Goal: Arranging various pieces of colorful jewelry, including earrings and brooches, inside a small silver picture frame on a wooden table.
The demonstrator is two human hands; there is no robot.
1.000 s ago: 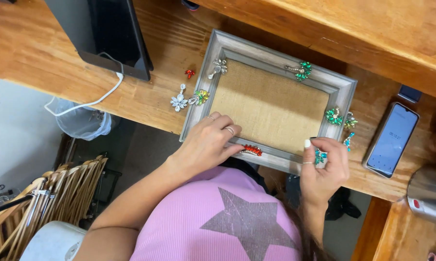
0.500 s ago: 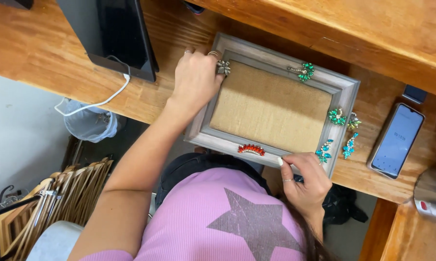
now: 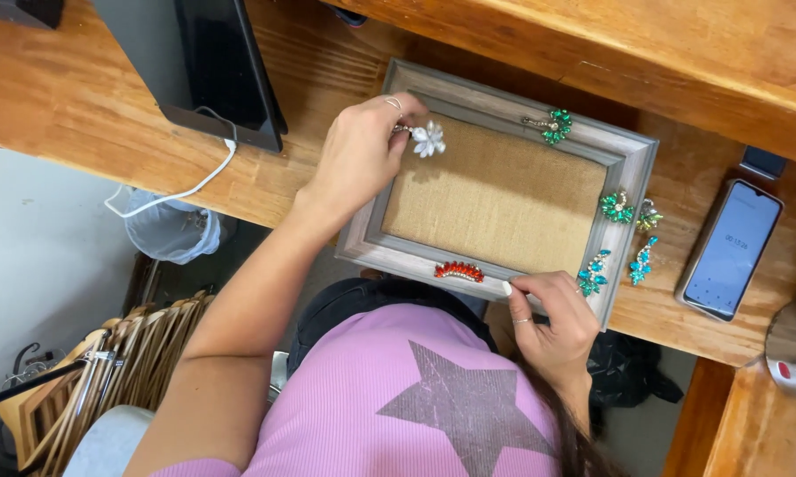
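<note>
- The left hand is curled over the top left corner of the picture frame, fingertips pinching a white flower-shaped jewel against the frame's inner edge.
- The right hand grips the frame's bottom rail, thumb and fingers closed on its edge, beside a red jewel lying on that rail.
- The frame lies flat on a wooden desk, with a tan burlap panel in its middle.
- Green jewels sit on the top rail and right rail; teal ones lie near the lower right corner.
- A phone lies to the right of the frame, and a dark monitor stands to its left.
</note>
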